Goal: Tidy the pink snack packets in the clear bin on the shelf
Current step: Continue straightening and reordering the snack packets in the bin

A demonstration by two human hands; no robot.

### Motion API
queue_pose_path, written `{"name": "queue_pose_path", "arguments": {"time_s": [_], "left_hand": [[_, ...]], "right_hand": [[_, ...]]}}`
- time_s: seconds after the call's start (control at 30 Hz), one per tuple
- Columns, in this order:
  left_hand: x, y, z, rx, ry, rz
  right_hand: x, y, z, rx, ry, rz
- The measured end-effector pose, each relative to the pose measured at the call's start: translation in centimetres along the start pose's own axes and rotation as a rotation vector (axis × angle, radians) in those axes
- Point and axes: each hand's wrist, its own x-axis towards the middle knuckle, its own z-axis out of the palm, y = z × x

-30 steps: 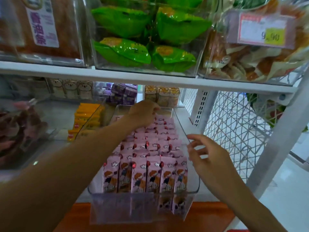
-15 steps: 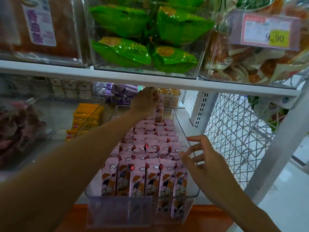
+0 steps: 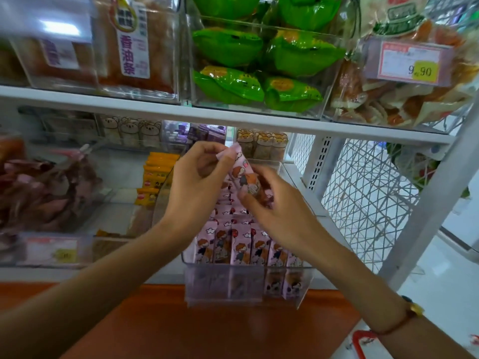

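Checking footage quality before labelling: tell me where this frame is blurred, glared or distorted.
Head view: motion blur smears the top-left bin and the left shelf contents; glare streaks that bin's front; wide-angle bending bows the shelf edge; the held pink packet between left hand and right hand stays fairly readable.

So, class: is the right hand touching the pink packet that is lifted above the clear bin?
Touching. The head view shows the right hand with fingertips pressed on the lifted pink packet, whose top the left hand pinches.

Left hand (image 3: 193,182) lifted off the rows, now pinching one pink packet (image 3: 242,174) mid-frame. Right hand (image 3: 281,211) moved up from the bin's right edge to grip its lower end.
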Motion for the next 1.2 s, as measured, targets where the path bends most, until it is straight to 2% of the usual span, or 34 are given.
{"name": "queue_pose_path", "arguments": {"time_s": [0.07,0.2,0.33,0.57,0.7,0.77,0.9,1.03,1.2], "left_hand": [[-1.1,-0.1,-0.6,0.017,0.002,0.002],[-2.4,-1.3,-1.4,0.148,-0.091,-0.018],[-3.2,-1.4,-1.0,0.242,-0.221,-0.001],[-3.4,-1.2,-1.0,0.454,-0.201,0.215],[-3.2,-1.4,-1.0,0.415,-0.288,0.149],[-3.3,-1.8,-0.9,0.469,-0.339,0.144],[-3.4,-2.2,-0.6,0.612,-0.281,0.232],[-3.4,-1.9,-0.4,0.492,-0.249,0.212],[-3.1,-1.0,-0.2,0.227,-0.299,0.013]], "right_hand": [[-0.6,0.0,0.5,0.136,0.022,0.041],[-1.2,0.8,0.3,0.595,0.094,0.366],[-0.9,1.2,0.5,0.649,0.099,0.453],[-1.0,0.9,1.7,0.680,0.125,0.391],[-0.9,0.9,1.1,0.786,0.060,0.315],[-1.1,1.0,1.0,0.743,0.121,0.295],[-1.3,1.1,1.3,0.661,0.343,0.266],[-1.5,0.8,1.1,0.578,0.322,0.218],[-1.3,0.9,-0.3,0.634,0.196,0.215]]}}
